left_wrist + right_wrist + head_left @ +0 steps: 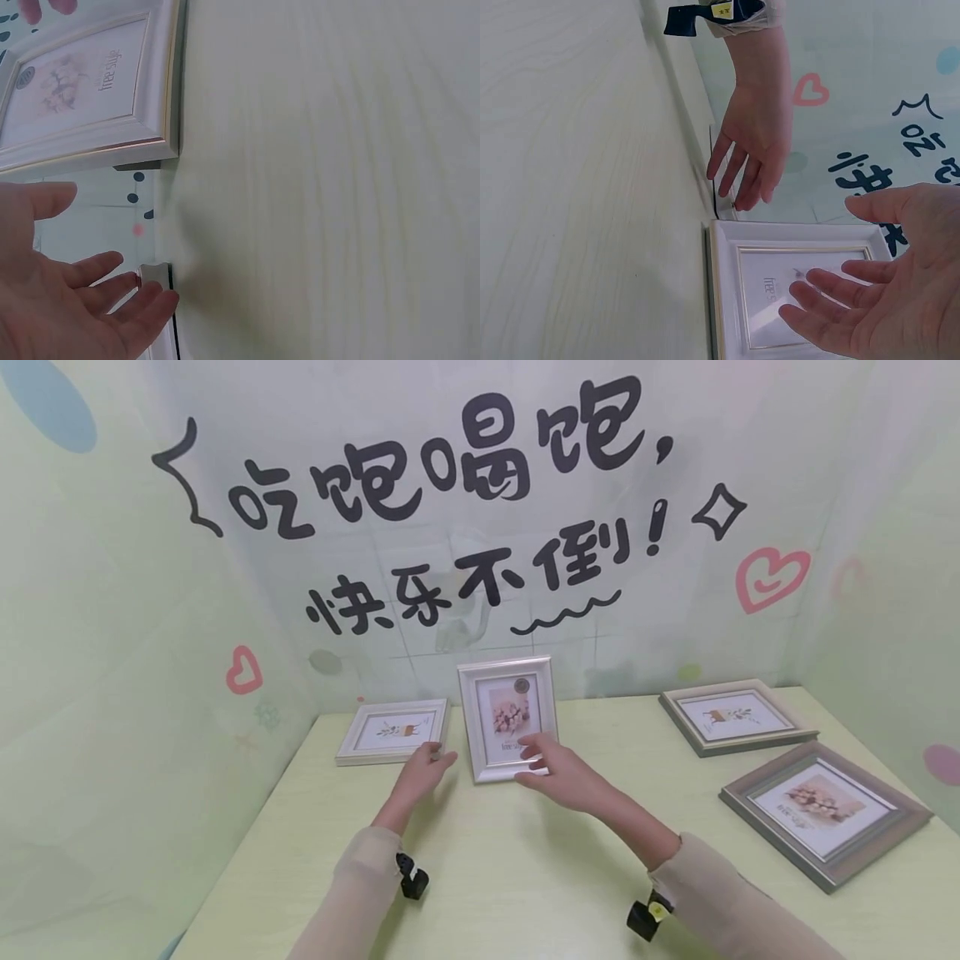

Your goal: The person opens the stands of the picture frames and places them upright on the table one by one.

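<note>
A white picture frame (469,718) with a flower-bouquet print stands upright, leaning slightly back, on the pale table (480,877). My left hand (417,781) hovers at its left side, thumb and fingers spread apart, holding nothing. The left wrist view shows that same hand (82,300) palm up below the frame (154,82), with a gap between them. On the other side, my right hand (566,774) overlaps the frame's lower right corner in the head view. Its fingers (832,300) look loosely extended in the right wrist view, in front of the frame.
Behind my left hand lies a white frame (360,743) with a potted-plant print. At the right are a frame with an animal-like print (738,714) and a larger grey-brown frame (825,814) with a bouquet. A lettered backdrop (480,552) rises behind the table.
</note>
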The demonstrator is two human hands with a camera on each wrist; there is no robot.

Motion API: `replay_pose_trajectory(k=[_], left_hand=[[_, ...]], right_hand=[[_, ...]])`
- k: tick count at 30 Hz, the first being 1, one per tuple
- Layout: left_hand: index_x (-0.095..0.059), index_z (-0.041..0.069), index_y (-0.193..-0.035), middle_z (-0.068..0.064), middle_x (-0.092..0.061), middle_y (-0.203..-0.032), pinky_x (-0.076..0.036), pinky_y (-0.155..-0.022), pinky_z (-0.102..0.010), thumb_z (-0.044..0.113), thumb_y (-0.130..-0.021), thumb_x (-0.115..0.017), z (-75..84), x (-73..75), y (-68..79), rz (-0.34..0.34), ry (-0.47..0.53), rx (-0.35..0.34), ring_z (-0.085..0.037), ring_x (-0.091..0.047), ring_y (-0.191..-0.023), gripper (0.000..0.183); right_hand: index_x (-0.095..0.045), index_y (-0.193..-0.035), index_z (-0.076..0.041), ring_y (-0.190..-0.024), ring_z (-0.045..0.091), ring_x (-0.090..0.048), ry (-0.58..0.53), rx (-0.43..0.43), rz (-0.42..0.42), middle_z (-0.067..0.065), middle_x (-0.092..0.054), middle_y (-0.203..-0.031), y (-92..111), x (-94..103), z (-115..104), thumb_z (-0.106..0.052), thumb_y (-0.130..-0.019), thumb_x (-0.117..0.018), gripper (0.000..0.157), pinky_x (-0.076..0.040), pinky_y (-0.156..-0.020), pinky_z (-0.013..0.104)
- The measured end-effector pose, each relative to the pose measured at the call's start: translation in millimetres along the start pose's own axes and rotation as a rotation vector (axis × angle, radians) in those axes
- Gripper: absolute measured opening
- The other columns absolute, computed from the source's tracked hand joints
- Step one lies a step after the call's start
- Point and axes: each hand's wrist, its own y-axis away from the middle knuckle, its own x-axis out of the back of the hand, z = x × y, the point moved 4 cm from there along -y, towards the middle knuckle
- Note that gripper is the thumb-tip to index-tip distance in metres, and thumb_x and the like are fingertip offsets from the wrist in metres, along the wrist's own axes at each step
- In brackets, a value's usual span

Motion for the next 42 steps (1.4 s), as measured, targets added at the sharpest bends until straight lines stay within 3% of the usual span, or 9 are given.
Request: replay_pose_trajectory(k=[8, 14, 21, 28, 31, 36, 42], left_hand=[[-0.043, -0.003, -0.145, -0.026, -0.048, -0.147, -0.037, -0.113, -0.061, 0.034, -0.1, -0.054, -1.3, 9.8, 13.4, -0.043, -0.159, -0.02, -0.045, -0.046, -0.135, 0.059], [-0.049, 0.0, -0.141, -0.024, -0.053, -0.144, -0.041, -0.109, -0.06, 0.036, -0.099, -0.055, -13.5, 26.4, 27.8, -0.029, -0.282, -0.022, -0.045, -0.05, -0.132, 0.056], [-0.058, 0.003, -0.132, -0.021, -0.064, -0.131, -0.051, -0.093, -0.055, 0.037, -0.098, -0.057, -31.6, 49.8, 46.4, 0.024, -0.364, 0.018, -0.04, -0.061, -0.117, 0.049], [-0.066, 0.003, -0.115, -0.017, -0.071, -0.114, -0.054, -0.074, -0.042, 0.03, -0.097, -0.058, -56.0, 78.2, 63.9, 0.088, -0.409, 0.033, -0.029, -0.067, -0.097, 0.033], [-0.065, 0.0, -0.118, -0.021, -0.068, -0.119, -0.055, -0.078, -0.045, 0.027, -0.097, -0.059, -66.9, 89.2, 67.8, 0.122, -0.395, 0.051, -0.036, -0.066, -0.102, 0.034], [-0.046, -0.013, -0.137, -0.038, -0.047, -0.138, -0.048, -0.099, -0.059, 0.025, -0.097, -0.057, -84.0, 97.1, 67.7, 0.142, -0.288, 0.095, -0.052, -0.053, -0.121, 0.056], [-0.04, -0.019, -0.139, -0.04, -0.046, -0.139, -0.052, -0.098, -0.052, 0.024, -0.098, -0.055, -97.0, 92.7, 64.2, 0.053, -0.115, 0.141, -0.041, -0.069, -0.103, 0.061]], right_hand=[[-0.046, -0.138, 0.007, -0.119, 0.044, -0.06, -0.011, 0.049, -0.061, 0.028, -0.06, -0.127, -15, -19.8, -16, -0.016, -0.096, -0.063, 0.051, -0.054, -0.099, 0.048], [-0.056, -0.129, 0.004, -0.112, 0.033, -0.065, 0.05, 0.093, -0.125, 0.019, -0.066, -0.119, -29, -39.2, -29, -0.018, -0.096, -0.063, 0.041, -0.057, -0.095, 0.04], [-0.06, -0.125, 0.003, -0.117, 0.035, -0.064, 0.072, 0.099, -0.201, 0.022, -0.064, -0.128, -53, -71.4, -33, -0.018, -0.094, -0.065, 0.038, -0.054, -0.099, 0.042], [-0.059, -0.126, 0.004, -0.121, 0.036, -0.062, 0.074, 0.078, -0.237, 0.02, -0.063, -0.131, -71, -101.9, -28, -0.019, -0.094, -0.065, 0.04, -0.052, -0.102, 0.044], [-0.055, -0.132, 0.005, -0.125, 0.037, -0.058, 0.093, 0.062, -0.211, 0.021, -0.059, -0.137, -80, -112.1, -25, -0.02, -0.094, -0.064, 0.046, -0.049, -0.106, 0.047], [-0.042, -0.143, 0.009, -0.129, 0.041, -0.052, 0.098, -0.01, -0.131, 0.028, -0.053, -0.139, -99, -125.8, -16, -0.022, -0.094, -0.065, 0.062, -0.039, -0.115, 0.05], [-0.032, -0.148, 0.01, -0.14, 0.042, -0.043, 0.017, -0.095, -0.075, 0.029, -0.043, -0.15, -113, -136.2, -5, -0.021, -0.096, -0.062, 0.068, -0.034, -0.119, 0.05]])
